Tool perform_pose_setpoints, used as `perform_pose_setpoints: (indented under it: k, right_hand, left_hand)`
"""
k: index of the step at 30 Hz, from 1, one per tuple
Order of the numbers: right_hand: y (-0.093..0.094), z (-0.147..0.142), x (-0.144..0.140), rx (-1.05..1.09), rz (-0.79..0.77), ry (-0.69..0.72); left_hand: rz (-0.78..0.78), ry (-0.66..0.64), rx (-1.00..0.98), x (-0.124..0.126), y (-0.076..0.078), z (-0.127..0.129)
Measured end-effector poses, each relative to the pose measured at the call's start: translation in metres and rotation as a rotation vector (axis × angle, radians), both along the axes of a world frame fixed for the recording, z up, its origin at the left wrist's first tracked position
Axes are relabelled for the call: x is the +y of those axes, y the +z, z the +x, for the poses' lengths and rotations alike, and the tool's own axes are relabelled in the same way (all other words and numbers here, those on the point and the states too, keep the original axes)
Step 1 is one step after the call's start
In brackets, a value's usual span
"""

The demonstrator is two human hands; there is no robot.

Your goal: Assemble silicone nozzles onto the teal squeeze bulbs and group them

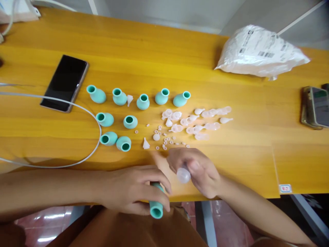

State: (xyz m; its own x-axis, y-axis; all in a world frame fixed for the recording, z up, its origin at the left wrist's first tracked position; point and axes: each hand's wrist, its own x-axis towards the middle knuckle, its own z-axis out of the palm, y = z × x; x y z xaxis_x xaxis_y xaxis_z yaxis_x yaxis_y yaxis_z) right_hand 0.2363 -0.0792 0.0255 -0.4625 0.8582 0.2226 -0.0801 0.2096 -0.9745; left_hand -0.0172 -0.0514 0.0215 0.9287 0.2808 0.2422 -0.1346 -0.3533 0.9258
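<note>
On the tabletop (257, 113), a group of rubber bulbs (128, 113) lies left of centre in three loose rows, the far row running left to right. Right of them spreads a scatter of clear nozzle tips (203, 120), with tiny rings (167, 139) nearer, between the tips and the hands. A phone (65, 83) lies left of and farther than the bulbs, and a cable (84, 151) loops around their left and near sides. A plastic bag (259, 51) sits far right; a second phone (315, 107) lies at the right edge. At the near edge, the left hand (133, 190) grips a bulb (156, 206), just left of the right hand (197, 169) holding a clear cap (183, 175).
</note>
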Motion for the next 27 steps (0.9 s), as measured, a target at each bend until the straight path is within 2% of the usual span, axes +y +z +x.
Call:
perform_pose_setpoints:
  k: [2,3,5,7,9,11,15,24,27]
  right_hand:
    - [0.003,0.008,0.003,-0.19,0.329,-0.074]
    - [0.005,0.011,0.004,-0.278,0.461,-0.114]
    - [0.008,0.017,0.005,-0.397,0.619,-0.177]
    - [0.01,0.02,0.007,-0.485,0.67,-0.17]
    - [0.008,0.02,0.01,-0.59,0.671,-0.091]
    - [0.005,0.018,0.012,-0.706,0.676,-0.004]
    - [-0.002,0.014,0.016,-0.84,0.734,0.045]
    - [0.003,0.021,0.019,-0.774,0.72,0.015]
    - [0.005,0.024,0.022,-0.735,0.732,-0.025]
  left_hand:
    - [0.256,0.174,-0.018,-0.004,0.003,-0.001]
    - [0.336,0.253,0.005,-0.006,0.005,-0.002]
    - [0.506,0.373,-0.053,-0.006,0.008,-0.004]
    - [0.681,0.403,-0.134,-0.005,0.009,-0.005]
    - [0.815,0.396,-0.201,-0.004,0.008,-0.005]
    - [0.906,0.385,-0.174,-0.004,0.005,-0.003]
    - [0.959,0.432,0.036,-0.002,-0.001,0.002]
    - [1.006,0.491,0.052,0.0,-0.005,0.001]
    - [0.957,0.477,0.004,0.002,-0.007,0.0]
